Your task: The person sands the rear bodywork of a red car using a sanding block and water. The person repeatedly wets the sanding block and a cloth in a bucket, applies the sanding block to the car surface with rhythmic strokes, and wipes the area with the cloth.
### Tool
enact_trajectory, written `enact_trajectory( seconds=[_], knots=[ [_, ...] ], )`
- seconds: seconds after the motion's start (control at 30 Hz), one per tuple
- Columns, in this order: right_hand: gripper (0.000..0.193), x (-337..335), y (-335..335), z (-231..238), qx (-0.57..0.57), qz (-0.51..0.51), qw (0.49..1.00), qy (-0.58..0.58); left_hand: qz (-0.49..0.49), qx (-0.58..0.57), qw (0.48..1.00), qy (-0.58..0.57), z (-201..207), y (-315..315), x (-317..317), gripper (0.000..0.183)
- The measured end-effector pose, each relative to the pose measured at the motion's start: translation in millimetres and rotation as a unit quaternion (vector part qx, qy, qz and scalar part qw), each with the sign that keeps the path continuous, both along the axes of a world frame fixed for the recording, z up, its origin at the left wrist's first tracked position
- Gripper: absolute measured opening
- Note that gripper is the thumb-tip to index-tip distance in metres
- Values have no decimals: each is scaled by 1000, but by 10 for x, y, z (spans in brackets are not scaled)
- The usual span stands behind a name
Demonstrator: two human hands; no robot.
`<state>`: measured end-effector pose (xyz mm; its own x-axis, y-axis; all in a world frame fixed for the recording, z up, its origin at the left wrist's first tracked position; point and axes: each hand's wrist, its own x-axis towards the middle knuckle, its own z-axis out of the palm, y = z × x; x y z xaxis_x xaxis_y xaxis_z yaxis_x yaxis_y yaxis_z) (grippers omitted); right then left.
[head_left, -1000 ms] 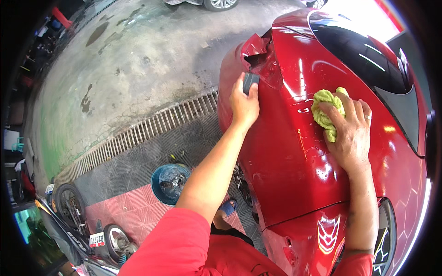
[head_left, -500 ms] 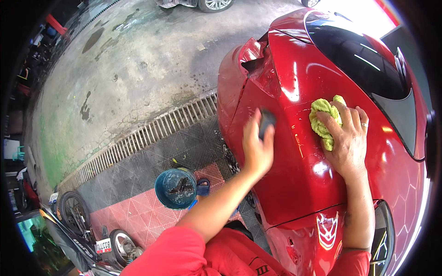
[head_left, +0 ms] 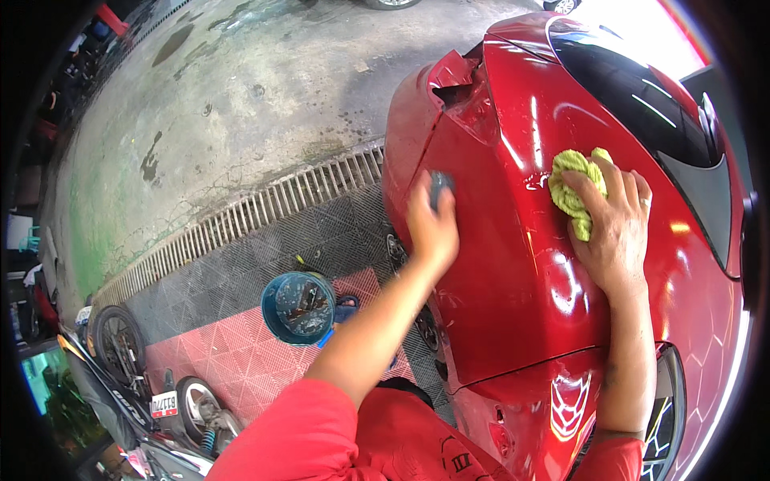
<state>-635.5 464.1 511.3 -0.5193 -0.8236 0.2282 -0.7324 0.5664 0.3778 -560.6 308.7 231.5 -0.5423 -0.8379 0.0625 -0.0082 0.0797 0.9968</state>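
A: Report the left side.
B: A blue bucket stands left of the fingers of the left hand. These clamp a dark block, over the red car; contact cannot be determined.
A: And the right?
B: A yellow-green cloth lies against the car, clamped within the curled fingers of the right hand.

Both my arms reach forward, hands well apart.
Over the link, I see my left arm slant up and rightward, the left hand slightly blurred, its thumb and fingers closed in a grip. My right arm rises nearly straight, the right hand back-up with fingers bent in a grasp. Each wrist tips a little left.
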Motion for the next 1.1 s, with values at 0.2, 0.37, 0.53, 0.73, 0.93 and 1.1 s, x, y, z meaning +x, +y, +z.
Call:
enact_trajectory(
  seconds=[0.2,0.37,0.53,0.73,0.93,1.1],
  knots=[
    [63,-101,153,-123,-8,28,1000,11,-31,-35,998,-40,-80,548,446,59],
    [59,-106,169,-113,-2,24,999,35,-53,-73,996,-18,14,590,519,59],
    [58,-123,54,-117,-25,63,996,59,-35,6,999,0,85,-458,-217,51],
    [55,-98,224,-163,2,24,998,51,-44,-121,991,43,239,1077,710,58],
    [55,-50,46,-94,-13,44,998,41,-7,-28,999,19,461,-527,-481,55],
    [56,-89,184,-143,-5,23,999,32,-70,-119,990,33,183,1113,903,60]
  ],
)
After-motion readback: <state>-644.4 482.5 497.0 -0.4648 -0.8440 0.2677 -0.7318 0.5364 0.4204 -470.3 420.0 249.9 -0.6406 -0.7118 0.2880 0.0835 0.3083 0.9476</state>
